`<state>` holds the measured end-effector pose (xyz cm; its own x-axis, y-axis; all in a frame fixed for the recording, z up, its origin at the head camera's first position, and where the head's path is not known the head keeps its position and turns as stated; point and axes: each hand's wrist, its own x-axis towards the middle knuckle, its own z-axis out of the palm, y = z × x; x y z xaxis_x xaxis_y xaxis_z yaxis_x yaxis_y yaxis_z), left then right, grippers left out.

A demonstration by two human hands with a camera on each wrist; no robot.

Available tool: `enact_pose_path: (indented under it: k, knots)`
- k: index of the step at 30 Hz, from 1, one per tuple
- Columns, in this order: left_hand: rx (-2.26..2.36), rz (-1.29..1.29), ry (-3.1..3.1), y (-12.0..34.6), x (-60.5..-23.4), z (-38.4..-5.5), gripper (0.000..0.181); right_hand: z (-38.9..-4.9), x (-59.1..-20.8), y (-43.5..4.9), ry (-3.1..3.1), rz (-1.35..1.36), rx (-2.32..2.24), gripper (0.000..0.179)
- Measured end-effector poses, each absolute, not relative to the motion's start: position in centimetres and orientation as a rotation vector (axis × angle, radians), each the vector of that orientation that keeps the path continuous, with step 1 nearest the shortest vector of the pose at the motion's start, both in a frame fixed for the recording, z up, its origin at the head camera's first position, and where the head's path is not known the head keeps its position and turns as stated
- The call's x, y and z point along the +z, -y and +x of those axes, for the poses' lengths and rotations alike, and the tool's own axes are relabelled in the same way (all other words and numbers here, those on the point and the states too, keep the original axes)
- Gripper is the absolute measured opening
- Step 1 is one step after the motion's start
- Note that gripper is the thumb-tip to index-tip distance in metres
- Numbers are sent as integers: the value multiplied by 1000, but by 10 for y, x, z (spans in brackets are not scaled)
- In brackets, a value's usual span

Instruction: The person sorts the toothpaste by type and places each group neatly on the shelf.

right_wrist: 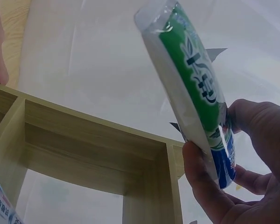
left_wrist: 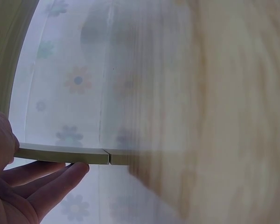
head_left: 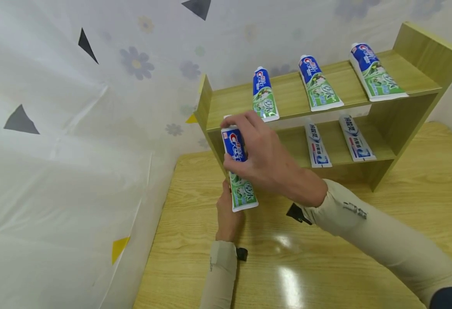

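My right hand (head_left: pixel 266 152) grips a blue and green Crest toothpaste tube (head_left: pixel 245 193) near its blue cap end, in front of the shelf's left end. In the right wrist view the tube (right_wrist: pixel 196 79) sits between thumb and fingers. My left hand (head_left: pixel 227 214) is low by the left side of the wooden shelf (head_left: pixel 430 47), partly hidden behind the tube. Seen from the left wrist, that hand holds a shelf board's edge (left_wrist: pixel 70 155), fingers beneath it and thumb side above. Three similar Crest tubes (head_left: pixel 322 92) lie on the upper tier.
Two white and blue toothpaste tubes (head_left: pixel 355 137) lie on the lower tier. The shelf stands on a wood-grain table (head_left: pixel 307 257). A pale sheet (head_left: pixel 75 180) with flower and triangle patterns hangs at the left and behind.
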<state>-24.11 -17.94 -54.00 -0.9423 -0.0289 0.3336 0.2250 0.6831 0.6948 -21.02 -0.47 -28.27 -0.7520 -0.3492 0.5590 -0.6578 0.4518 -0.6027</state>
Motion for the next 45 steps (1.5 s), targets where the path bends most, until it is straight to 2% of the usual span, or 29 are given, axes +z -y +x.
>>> enact_pose_path:
  k: [8, 10, 15, 17, 23, 32, 36, 45]
  knots:
    - [-1036, -232, 2439, 180, -546, -243, 31, -222, -263, 6, 2393, 821, 1223, 54]
    - [-947, -256, 2387, 185, -566, -254, 27, -228, -258, 8, 2399, 812, 1232, 54]
    - [-834, -194, 2384, 198, -620, -283, 30, -241, -244, 13, 2421, 787, 1212, 54]
    - [-849, -185, 2411, 200, -625, -287, 28, -247, -240, 15, 2426, 776, 1194, 54]
    - [-913, -273, 2400, 191, -586, -266, 22, -264, -231, 15, 2455, 739, 1230, 54]
    - [-991, -323, 2396, 184, -550, -246, 34, -292, -218, 23, 2559, 681, 1278, 56]
    - [-1014, -279, 2449, 181, -544, -244, 37, -298, -213, 25, 2624, 630, 1241, 58]
    - [-1048, -236, 2485, 182, -542, -242, 33, -316, -202, 29, 2740, 546, 1232, 61]
